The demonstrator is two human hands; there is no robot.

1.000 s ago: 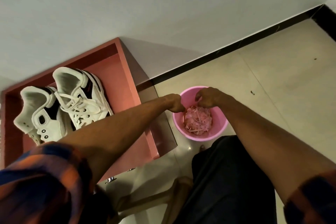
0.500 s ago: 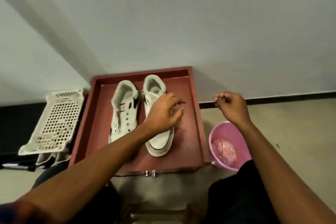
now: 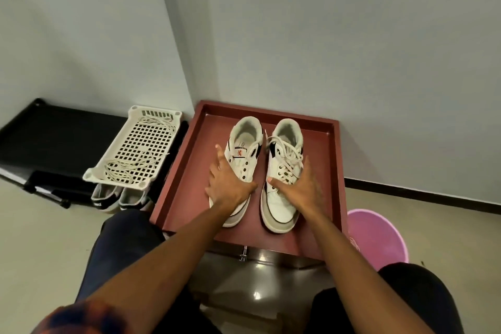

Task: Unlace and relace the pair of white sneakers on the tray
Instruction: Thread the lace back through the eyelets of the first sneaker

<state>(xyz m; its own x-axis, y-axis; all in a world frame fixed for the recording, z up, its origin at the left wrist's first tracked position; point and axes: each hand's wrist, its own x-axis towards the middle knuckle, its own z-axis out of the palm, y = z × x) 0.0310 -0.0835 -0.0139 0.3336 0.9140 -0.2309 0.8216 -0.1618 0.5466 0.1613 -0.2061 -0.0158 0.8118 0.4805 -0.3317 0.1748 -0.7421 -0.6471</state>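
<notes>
Resting my flat left hand (image 3: 229, 184) on the unlaced sneaker (image 3: 245, 144) and my flat right hand (image 3: 298, 188) on the laced sneaker (image 3: 276, 209), I see both centred on the tray (image 3: 336, 165), lace basket (image 3: 151, 114) off its left edge, pink bucket (image 3: 379, 236) off its right.

Your view's evenly lit: soft indoor light from above, shadows soft. The sneakers (image 3: 282, 206) cast only faint shade on the tray (image 3: 189, 179). One small glare spot on the shiny floor (image 3: 256, 295) btwn your knees. Your right hand (image 3: 301, 190) looks a bit motion-smeared, the left hand (image 3: 230, 184) sharper. The sleeve (image 3: 76, 317) bottom left is out of focus. The wide-angle lens bends the wall (image 3: 352, 35) corner & skirting (image 3: 406, 195) near the edges.
</notes>
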